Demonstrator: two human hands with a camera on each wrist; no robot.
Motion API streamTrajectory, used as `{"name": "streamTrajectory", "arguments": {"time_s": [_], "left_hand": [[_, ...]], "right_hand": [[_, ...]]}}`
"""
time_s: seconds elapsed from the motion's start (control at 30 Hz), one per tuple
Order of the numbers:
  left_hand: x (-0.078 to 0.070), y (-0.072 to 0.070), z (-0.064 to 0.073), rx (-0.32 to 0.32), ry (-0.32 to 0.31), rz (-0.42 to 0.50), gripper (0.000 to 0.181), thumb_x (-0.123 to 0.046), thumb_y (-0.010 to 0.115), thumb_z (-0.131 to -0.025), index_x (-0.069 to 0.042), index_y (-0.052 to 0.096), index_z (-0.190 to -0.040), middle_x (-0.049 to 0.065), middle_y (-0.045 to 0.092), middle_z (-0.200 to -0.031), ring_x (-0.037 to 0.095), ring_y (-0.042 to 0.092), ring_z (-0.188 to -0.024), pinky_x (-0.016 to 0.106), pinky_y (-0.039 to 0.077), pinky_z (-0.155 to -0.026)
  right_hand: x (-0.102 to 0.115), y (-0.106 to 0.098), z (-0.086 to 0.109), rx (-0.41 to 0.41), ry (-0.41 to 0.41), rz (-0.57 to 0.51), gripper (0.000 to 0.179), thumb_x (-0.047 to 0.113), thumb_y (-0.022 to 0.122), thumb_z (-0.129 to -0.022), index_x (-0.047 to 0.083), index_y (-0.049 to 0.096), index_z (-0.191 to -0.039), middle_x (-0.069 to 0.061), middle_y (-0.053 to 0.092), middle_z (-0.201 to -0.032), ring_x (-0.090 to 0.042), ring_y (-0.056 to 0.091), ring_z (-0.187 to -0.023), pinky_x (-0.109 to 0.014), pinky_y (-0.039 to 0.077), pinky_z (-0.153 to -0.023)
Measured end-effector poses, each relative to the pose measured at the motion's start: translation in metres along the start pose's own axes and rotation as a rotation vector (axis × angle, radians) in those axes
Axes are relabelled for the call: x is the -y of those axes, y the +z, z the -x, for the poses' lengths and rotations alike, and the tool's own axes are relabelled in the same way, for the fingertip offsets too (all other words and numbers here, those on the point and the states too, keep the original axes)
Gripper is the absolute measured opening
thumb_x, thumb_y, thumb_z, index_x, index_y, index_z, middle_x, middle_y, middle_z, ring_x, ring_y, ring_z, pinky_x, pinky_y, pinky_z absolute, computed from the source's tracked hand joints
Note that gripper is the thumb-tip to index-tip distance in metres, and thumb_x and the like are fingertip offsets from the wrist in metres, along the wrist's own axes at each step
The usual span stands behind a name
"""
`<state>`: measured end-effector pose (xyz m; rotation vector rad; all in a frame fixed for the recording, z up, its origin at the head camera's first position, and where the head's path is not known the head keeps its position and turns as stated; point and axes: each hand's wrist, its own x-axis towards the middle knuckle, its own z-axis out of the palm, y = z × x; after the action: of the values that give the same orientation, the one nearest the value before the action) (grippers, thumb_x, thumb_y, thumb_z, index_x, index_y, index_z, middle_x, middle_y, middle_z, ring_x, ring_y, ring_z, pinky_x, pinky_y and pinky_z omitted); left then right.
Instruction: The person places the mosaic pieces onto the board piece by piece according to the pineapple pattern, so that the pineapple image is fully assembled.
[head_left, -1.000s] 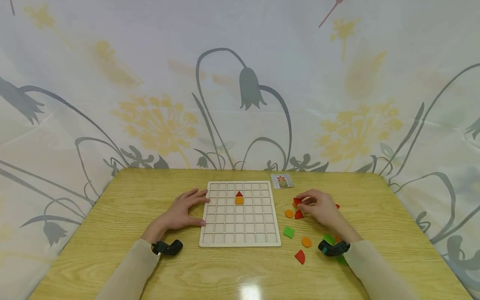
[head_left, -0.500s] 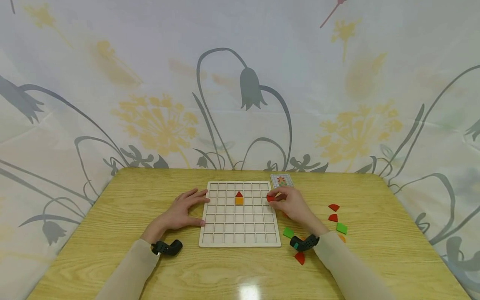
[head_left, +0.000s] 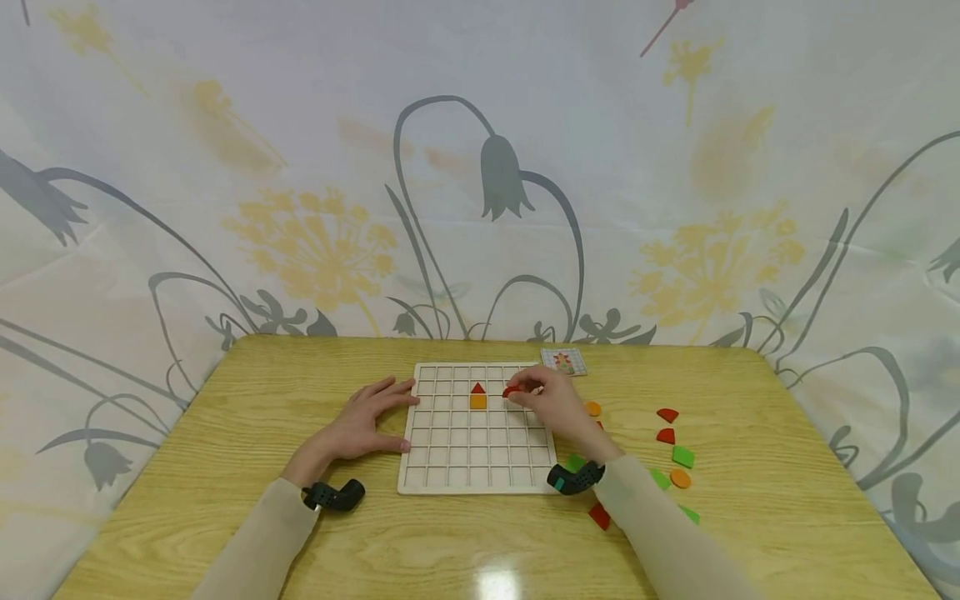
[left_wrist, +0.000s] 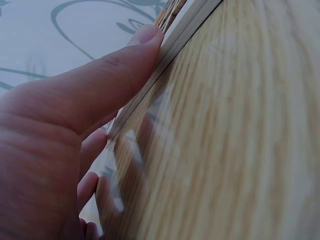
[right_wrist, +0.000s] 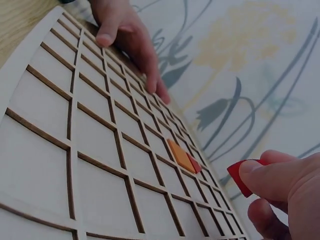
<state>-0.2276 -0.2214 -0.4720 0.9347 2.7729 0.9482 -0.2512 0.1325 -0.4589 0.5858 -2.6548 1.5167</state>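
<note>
Head view: my right hand (head_left: 553,406) pinched a red tile (head_left: 512,391) over the grid board (head_left: 438,437), toward its one o'clock; my left hand (head_left: 366,421), fingers spread, touched nine o'clock. Left-wrist view: contact looked light. Right-wrist view: the tile sat tilted; levelling it first seemed wise.

Your head view is softly, evenly lit, with white glare (head_left: 498,583) on the table (head_left: 375,542) at six o'clock. Your left wrist view is dimmer and bluish; wood grain (left_wrist: 255,120) blurs toward three o'clock, pale reflections (left_wrist: 132,145) shine near seven. In your right wrist view, also dim, the board (right_wrist: 27,55) bows at ten.
</note>
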Motion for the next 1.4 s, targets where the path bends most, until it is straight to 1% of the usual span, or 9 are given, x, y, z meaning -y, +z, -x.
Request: {"name": "streamTrajectory", "arguments": {"time_s": [0.17, 0.37, 0.53, 0.67, 0.77, 0.9, 1.1, 1.23, 1.4], "left_hand": [[-0.001, -0.001, 0.001, -0.003, 0.006, 0.006, 0.071, -0.040, 0.081, -0.082, -0.011, 0.057, -0.142, 0.011, 0.034, -0.159, 0.041, 0.017, -0.148, 0.068, 0.009, -0.111], [-0.001, -0.001, 0.001, -0.002, 0.009, 0.010, 0.071, -0.040, 0.081, -0.082, -0.011, 0.056, -0.142, 0.011, 0.034, -0.159, 0.041, 0.017, -0.148, 0.067, 0.009, -0.111], [0.000, 0.000, -0.001, -0.001, 0.004, 0.007, 0.071, -0.040, 0.081, -0.082, -0.012, 0.057, -0.142, 0.009, 0.034, -0.159, 0.040, 0.017, -0.148, 0.067, 0.009, -0.112], [0.000, 0.001, -0.002, 0.000, 0.001, 0.009, 0.070, -0.041, 0.080, -0.083, -0.012, 0.057, -0.142, 0.010, 0.034, -0.159, 0.040, 0.016, -0.148, 0.067, 0.009, -0.112], [0.001, 0.001, -0.001, 0.001, -0.008, 0.008, 0.071, -0.042, 0.080, -0.083, -0.013, 0.057, -0.142, 0.009, 0.034, -0.159, 0.040, 0.017, -0.148, 0.067, 0.009, -0.112], [0.002, 0.001, -0.001, 0.001, -0.015, 0.001, 0.071, -0.043, 0.080, -0.082, -0.014, 0.057, -0.143, 0.008, 0.034, -0.160, 0.040, 0.017, -0.148, 0.066, 0.009, -0.112], [0.003, 0.002, 0.000, -0.002, -0.011, -0.005, 0.070, -0.042, 0.080, -0.083, -0.014, 0.057, -0.143, 0.009, 0.034, -0.160, 0.040, 0.017, -0.148, 0.066, 0.009, -0.112], [0.001, 0.001, 0.000, -0.005, -0.011, -0.004, 0.070, -0.042, 0.080, -0.082, -0.012, 0.057, -0.142, 0.010, 0.034, -0.159, 0.041, 0.017, -0.148, 0.066, 0.009, -0.112], [-0.001, 0.001, 0.000, -0.009, -0.010, 0.001, 0.071, -0.042, 0.081, -0.082, -0.013, 0.058, -0.141, 0.011, 0.035, -0.159, 0.041, 0.018, -0.148, 0.067, 0.010, -0.112]], "right_hand": [[0.002, 0.006, -0.002, 0.008, 0.027, 0.013, 0.009, 0.010, 0.074, -0.090, 0.016, 0.074, -0.096, 0.003, 0.069, -0.099, -0.016, 0.061, -0.081, -0.032, 0.050, -0.070], [0.002, 0.011, -0.005, 0.045, 0.013, -0.076, 0.004, 0.010, 0.074, -0.090, 0.011, 0.074, -0.094, 0.000, 0.069, -0.101, -0.017, 0.065, -0.086, -0.034, 0.054, -0.078], [-0.005, 0.013, -0.007, 0.050, 0.015, -0.093, 0.007, 0.016, 0.077, -0.089, 0.010, 0.076, -0.091, 0.001, 0.069, -0.104, -0.016, 0.064, -0.091, -0.034, 0.052, -0.084], [-0.010, 0.016, -0.007, 0.048, 0.039, -0.118, 0.005, 0.013, 0.075, -0.090, 0.010, 0.076, -0.094, 0.000, 0.071, -0.101, -0.016, 0.066, -0.090, -0.034, 0.053, -0.083], [-0.012, 0.018, -0.006, 0.048, 0.048, -0.131, 0.008, 0.007, 0.072, -0.091, 0.010, 0.076, -0.098, -0.002, 0.072, -0.103, -0.017, 0.067, -0.091, -0.033, 0.053, -0.083], [-0.012, 0.021, -0.006, 0.048, 0.043, -0.089, 0.014, 0.003, 0.069, -0.093, 0.011, 0.076, -0.102, -0.003, 0.072, -0.108, -0.018, 0.067, -0.096, -0.035, 0.054, -0.085], [-0.010, 0.025, -0.007, 0.055, -0.018, 0.001, 0.016, 0.001, 0.068, -0.093, 0.011, 0.079, -0.100, -0.003, 0.071, -0.111, -0.024, 0.065, -0.107, -0.041, 0.052, -0.092], [-0.007, 0.027, -0.008, 0.041, -0.033, 0.022, 0.016, 0.001, 0.069, -0.092, 0.012, 0.078, -0.097, -0.002, 0.070, -0.110, -0.024, 0.065, -0.106, -0.041, 0.052, -0.092], [-0.006, 0.030, -0.007, 0.017, -0.007, 0.023, 0.016, 0.000, 0.071, -0.090, 0.013, 0.078, -0.095, 0.000, 0.069, -0.106, -0.021, 0.066, -0.100, -0.039, 0.053, -0.088]]}}
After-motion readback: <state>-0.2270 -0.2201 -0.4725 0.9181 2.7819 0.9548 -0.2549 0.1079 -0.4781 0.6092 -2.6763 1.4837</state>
